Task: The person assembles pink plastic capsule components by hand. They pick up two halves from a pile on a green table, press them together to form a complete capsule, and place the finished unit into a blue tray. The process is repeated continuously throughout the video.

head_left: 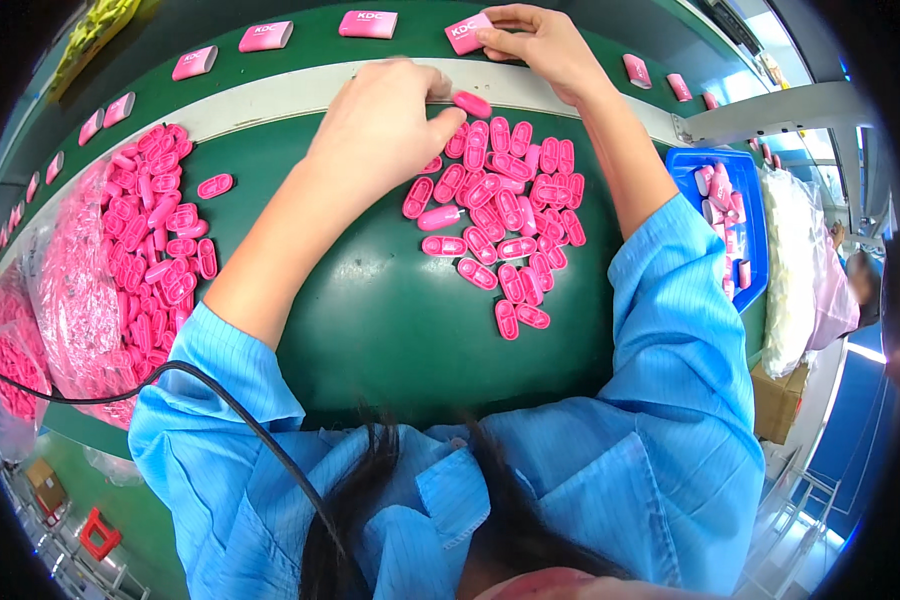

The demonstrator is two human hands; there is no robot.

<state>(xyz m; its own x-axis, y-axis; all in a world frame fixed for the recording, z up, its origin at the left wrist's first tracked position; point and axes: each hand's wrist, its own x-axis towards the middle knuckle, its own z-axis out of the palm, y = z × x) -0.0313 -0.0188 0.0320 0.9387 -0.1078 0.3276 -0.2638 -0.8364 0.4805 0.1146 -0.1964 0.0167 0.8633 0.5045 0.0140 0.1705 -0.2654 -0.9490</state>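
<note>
At the far side, my right hand (pixel 540 45) pinches a small pink-and-white rounded case (pixel 465 34) above the green conveyor belt. My left hand (pixel 380 120) is curled over the pale rail, with a smooth pink oval shell (pixel 472 104) at its thumb and index fingertips. The grip on that shell is partly hidden behind the fingers. Below both hands spreads a loose heap of pink oval shells (pixel 485 220), most with their hollow sides up.
Several pink-and-white cases (pixel 368 24) sit spaced along the belt. Left, more pink shells (pixel 155 240) spill from a clear plastic bag (pixel 70 260). A blue tray (pixel 755 270) with cases stands right, beside a white bag (pixel 788 270). A black cable (pixel 240 405) crosses my left sleeve.
</note>
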